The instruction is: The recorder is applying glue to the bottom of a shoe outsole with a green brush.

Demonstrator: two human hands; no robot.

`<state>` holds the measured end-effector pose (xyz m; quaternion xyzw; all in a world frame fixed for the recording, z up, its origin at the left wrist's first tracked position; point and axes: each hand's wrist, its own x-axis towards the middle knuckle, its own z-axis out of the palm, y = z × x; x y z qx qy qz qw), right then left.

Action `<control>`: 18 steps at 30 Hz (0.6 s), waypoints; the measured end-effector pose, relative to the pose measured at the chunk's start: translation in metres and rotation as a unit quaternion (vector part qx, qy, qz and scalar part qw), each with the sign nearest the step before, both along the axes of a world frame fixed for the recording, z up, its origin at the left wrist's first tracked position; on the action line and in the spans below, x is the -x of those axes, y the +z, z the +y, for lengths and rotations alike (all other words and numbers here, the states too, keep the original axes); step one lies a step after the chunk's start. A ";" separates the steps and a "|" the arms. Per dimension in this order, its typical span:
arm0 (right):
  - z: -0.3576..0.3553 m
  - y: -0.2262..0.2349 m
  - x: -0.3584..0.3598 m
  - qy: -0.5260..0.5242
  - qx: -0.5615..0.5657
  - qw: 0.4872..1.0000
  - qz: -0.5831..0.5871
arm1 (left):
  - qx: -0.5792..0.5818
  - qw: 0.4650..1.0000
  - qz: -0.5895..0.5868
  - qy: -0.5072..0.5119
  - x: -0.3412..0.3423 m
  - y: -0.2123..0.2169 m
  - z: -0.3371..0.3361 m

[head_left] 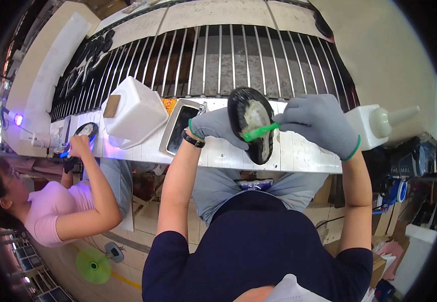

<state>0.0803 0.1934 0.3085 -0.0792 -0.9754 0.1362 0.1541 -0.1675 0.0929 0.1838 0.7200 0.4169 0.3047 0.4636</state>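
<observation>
My left hand (216,127), in a grey glove with a green cuff, grips a black shoe (238,103) from its left side. The shoe is tilted up above the bench, and its long pale inner area faces me. In my right hand (319,121), gloved the same way, is a green-handled brush (261,132). Its head end lies against the pale area of the shoe; the bristles are hard to make out. Left of my left hand stands a shallow pale tray (165,143) with a dark inside.
A large white container (137,116) stands left of the tray, and a white bottle with a nozzle (372,123) at right. Metal rollers (218,60) run behind the white bench (208,158). At left, a person in pink (72,206) works on another dark shoe (94,132).
</observation>
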 end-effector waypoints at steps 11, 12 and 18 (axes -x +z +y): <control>0.002 -0.107 -0.177 -0.605 0.048 0.791 -0.077 | 0.068 0.900 -0.139 0.408 -0.011 -0.073 -0.047; -0.002 -0.122 -0.181 -0.598 0.049 0.797 -0.062 | 0.073 0.892 -0.188 0.404 -0.015 -0.074 -0.051; -0.001 -0.167 -0.181 -0.596 0.029 0.799 -0.077 | 0.018 0.843 -0.350 0.408 -0.053 -0.070 -0.067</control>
